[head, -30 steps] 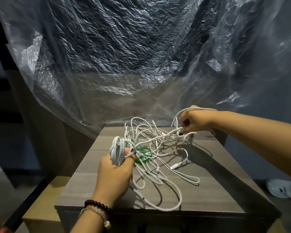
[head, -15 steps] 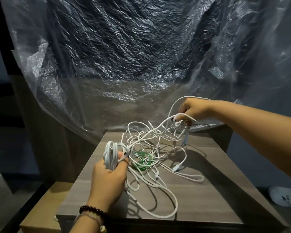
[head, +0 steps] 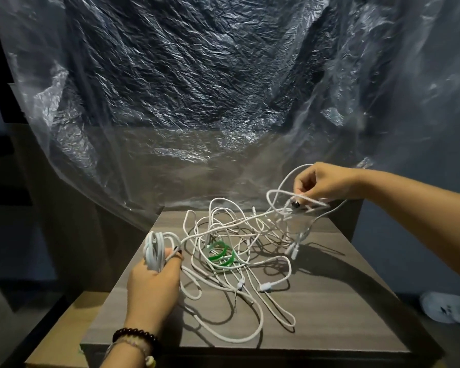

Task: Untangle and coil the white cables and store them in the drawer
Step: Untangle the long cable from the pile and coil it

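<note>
1. In front of me stands a grey-brown wood-grain worktop (head: 329, 309), its near edge running across the bottom of my view.
2. Behind it a large sheet of clear crinkled plastic (head: 197, 88) hangs over something dark and drapes down to the worktop's far edge.
3. The room is dim; the plastic catches pale glints of light.
4. A bluish wall (head: 409, 235) shows at my right.
5. A lighter wooden surface (head: 64, 333) sits low at my left, beside the worktop.
6. A white object (head: 446, 310) lies on the floor at right; I cannot tell what it is.
</note>
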`<state>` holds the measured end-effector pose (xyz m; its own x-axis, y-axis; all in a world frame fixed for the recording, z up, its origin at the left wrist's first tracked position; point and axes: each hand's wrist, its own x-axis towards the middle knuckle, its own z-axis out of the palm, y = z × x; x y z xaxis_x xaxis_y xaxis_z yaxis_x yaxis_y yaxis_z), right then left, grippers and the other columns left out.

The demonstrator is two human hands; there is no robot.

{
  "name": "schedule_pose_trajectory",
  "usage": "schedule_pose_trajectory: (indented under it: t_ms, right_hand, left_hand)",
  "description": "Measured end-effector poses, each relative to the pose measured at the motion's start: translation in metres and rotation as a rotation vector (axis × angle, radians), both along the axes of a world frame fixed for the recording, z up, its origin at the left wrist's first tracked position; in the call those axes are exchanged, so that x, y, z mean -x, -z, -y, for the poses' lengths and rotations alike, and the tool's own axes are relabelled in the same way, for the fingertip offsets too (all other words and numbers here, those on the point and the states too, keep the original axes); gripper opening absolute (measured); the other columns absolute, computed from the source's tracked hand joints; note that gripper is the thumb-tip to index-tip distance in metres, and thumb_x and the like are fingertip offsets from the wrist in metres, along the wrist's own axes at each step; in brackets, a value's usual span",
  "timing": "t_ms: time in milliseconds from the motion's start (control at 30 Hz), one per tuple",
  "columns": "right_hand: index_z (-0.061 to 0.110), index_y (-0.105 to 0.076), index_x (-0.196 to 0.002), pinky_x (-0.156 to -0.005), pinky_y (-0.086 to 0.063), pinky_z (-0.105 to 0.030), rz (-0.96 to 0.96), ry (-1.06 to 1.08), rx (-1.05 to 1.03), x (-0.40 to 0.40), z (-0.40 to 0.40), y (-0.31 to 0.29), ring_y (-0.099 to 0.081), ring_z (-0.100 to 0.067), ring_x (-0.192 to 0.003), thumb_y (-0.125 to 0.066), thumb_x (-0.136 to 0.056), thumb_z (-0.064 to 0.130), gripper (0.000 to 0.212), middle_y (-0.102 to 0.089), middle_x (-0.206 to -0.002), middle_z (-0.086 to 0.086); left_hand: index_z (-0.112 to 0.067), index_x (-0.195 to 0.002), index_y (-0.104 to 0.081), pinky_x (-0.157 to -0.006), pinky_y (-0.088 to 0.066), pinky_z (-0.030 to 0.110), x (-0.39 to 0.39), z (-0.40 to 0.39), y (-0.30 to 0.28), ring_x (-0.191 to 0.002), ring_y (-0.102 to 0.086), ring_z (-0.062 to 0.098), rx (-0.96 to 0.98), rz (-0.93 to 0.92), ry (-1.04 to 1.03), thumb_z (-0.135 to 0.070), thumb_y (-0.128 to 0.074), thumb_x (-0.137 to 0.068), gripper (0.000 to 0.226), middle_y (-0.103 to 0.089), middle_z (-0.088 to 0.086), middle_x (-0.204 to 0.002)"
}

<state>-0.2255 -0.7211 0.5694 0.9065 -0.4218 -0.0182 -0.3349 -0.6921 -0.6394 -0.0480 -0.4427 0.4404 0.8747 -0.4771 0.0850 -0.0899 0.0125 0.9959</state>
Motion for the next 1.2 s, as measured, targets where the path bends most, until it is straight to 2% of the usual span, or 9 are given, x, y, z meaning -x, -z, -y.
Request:
schedule_pose_trajectory:
  t_ms: [133, 400, 500, 600, 700, 867, 1000, 1100, 1200]
  right_hand:
    - [0.002, -0.062, -0.075, -0.054, -0.044, -0.015, 0.289, 0.076, -0.088, 0.011, 0.009, -0.005, -0.051, -0.011, -0.056, -0.064, -0.085, 0.0, 0.011, -0.057, -0.065, -0.008]
    - [-0.001, -0.058, -0.069, -0.056, -0.051, -0.021, 0.522, 0.277, -0.203, 0.014, 0.02, -0.007, -0.053, -0.019, -0.059, -0.052, -0.087, -0.011, 0.021, -0.055, -0.066, -0.014]
    - [-0.004, -0.065, -0.064, -0.064, -0.05, -0.028, 0.342, 0.276, -0.164, 0.006, 0.016, -0.002, -0.056, -0.023, -0.064, -0.048, -0.082, 0.002, 0.026, -0.064, -0.065, -0.017]
    - [0.005, -0.074, -0.07, -0.072, -0.046, -0.033, -0.04, 0.239, 0.2, -0.002, -0.005, 0.001, -0.061, -0.021, -0.07, -0.052, -0.082, 0.039, 0.042, -0.072, -0.074, -0.011]
    - [0.014, -0.072, -0.082, -0.077, -0.049, -0.035, -0.104, 0.184, 0.468, -0.015, -0.041, 0.007, -0.064, -0.018, -0.078, -0.054, -0.09, 0.054, 0.045, -0.071, -0.08, -0.002]
    - [0.018, -0.07, -0.089, -0.069, -0.052, -0.028, -0.316, -0.044, 0.564, -0.028, -0.095, 0.055, -0.062, -0.011, -0.074, -0.069, -0.082, 0.035, 0.018, -0.07, -0.083, 0.004]
    - [0.023, -0.06, -0.083, -0.059, -0.037, -0.015, -0.033, -0.032, 0.509, -0.022, -0.116, 0.096, -0.05, -0.004, -0.067, -0.066, -0.08, 0.023, 0.007, -0.057, -0.076, 0.011]
    - [0.028, -0.056, -0.093, -0.068, -0.042, -0.013, 0.129, -0.022, 0.399, -0.02, -0.125, 0.109, -0.053, -0.003, -0.078, -0.061, -0.082, 0.012, 0.02, -0.056, -0.088, 0.013]
    - [0.027, -0.051, -0.127, -0.088, -0.042, -0.014, 0.173, -0.019, 0.321, -0.02, -0.133, 0.103, -0.05, 0.0, -0.102, -0.051, -0.086, 0.003, 0.048, -0.048, -0.114, 0.017]
  left_hand:
    - [-0.007, -0.077, -0.065, -0.063, -0.047, 0.039, -0.01, -0.001, 0.005, -0.063, -0.052, 0.029, 0.003, -0.054, -0.064, -0.014, -0.064, -0.087, 0.012, -0.056, 0.015, -0.065]
    - [-0.006, -0.079, -0.065, -0.068, -0.05, 0.044, -0.013, -0.003, 0.011, -0.065, -0.054, 0.029, -0.053, -0.064, -0.083, -0.019, -0.065, -0.086, 0.015, -0.061, 0.016, -0.069]
    - [-0.001, -0.077, -0.063, -0.057, -0.041, 0.033, -0.002, -0.004, 0.007, -0.059, -0.047, 0.025, -0.022, -0.031, -0.018, -0.016, -0.063, -0.089, 0.019, -0.051, 0.014, -0.063]
    - [-0.003, -0.073, -0.062, -0.053, -0.04, 0.03, 0.01, -0.003, 0.004, -0.055, -0.046, 0.021, 0.013, 0.027, 0.064, -0.013, -0.062, -0.09, 0.019, -0.05, 0.01, -0.058]
    - [-0.009, -0.071, -0.06, -0.049, -0.04, 0.029, 0.015, -0.002, 0.002, -0.048, -0.045, 0.015, 0.051, 0.007, 0.103, -0.011, -0.063, -0.089, 0.019, -0.048, 0.005, -0.054]
    - [-0.007, -0.073, -0.059, -0.037, -0.038, 0.017, 0.017, -0.004, -0.003, -0.039, -0.042, 0.003, 0.13, -0.045, 0.116, -0.008, -0.06, -0.09, 0.017, -0.045, 0.003, -0.056]
    - [-0.011, -0.068, -0.057, -0.042, -0.038, 0.023, 0.014, -0.004, -0.003, -0.043, -0.042, 0.007, 0.165, -0.051, 0.099, -0.009, -0.061, -0.09, 0.022, -0.045, 0.0, -0.053]
    - [-0.012, -0.069, -0.057, -0.041, -0.036, 0.022, 0.014, -0.004, -0.002, -0.044, -0.039, 0.009, 0.182, -0.055, 0.115, -0.01, -0.061, -0.089, 0.02, -0.044, -0.001, -0.052]
    - [-0.012, -0.07, -0.057, -0.042, -0.036, 0.025, 0.015, -0.004, -0.001, -0.042, -0.039, 0.009, 0.192, -0.074, 0.124, -0.011, -0.061, -0.089, 0.02, -0.044, -0.003, -0.049]
